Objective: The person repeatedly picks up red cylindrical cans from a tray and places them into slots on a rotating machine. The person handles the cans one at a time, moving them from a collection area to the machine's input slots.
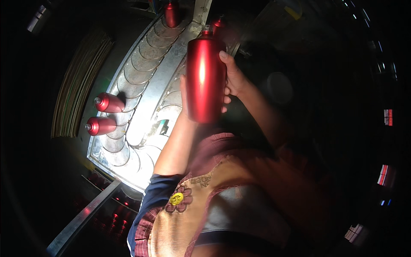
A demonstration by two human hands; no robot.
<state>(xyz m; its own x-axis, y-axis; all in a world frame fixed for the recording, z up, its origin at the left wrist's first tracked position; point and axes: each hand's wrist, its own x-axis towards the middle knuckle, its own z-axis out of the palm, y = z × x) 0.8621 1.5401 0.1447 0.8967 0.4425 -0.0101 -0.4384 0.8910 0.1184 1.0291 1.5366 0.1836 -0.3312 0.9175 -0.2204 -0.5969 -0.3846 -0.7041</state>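
Upright in front of me is a glossy red bottle (206, 79) with a short clear neck. My right hand (233, 75) grips its right side, the thumb lying on the front near the shoulder. From the left, my left hand (184, 98) holds the same bottle lower down, with most of that hand hidden behind it. Fingertips show at the bottle's lower right edge; I cannot tell which hand they belong to. Two more red bottles, an upper one (109, 103) and a lower one (101, 126), stand on the curved slat conveyor (143, 64) to my left.
Another red bottle (172, 15) stands at the conveyor's far end, and one more (219, 25) shows behind the held bottle. Left of the conveyor is a stack of flat sheets (79, 85). A metal bar (83, 216) crosses the lower left, near several dim red bottles (117, 222).
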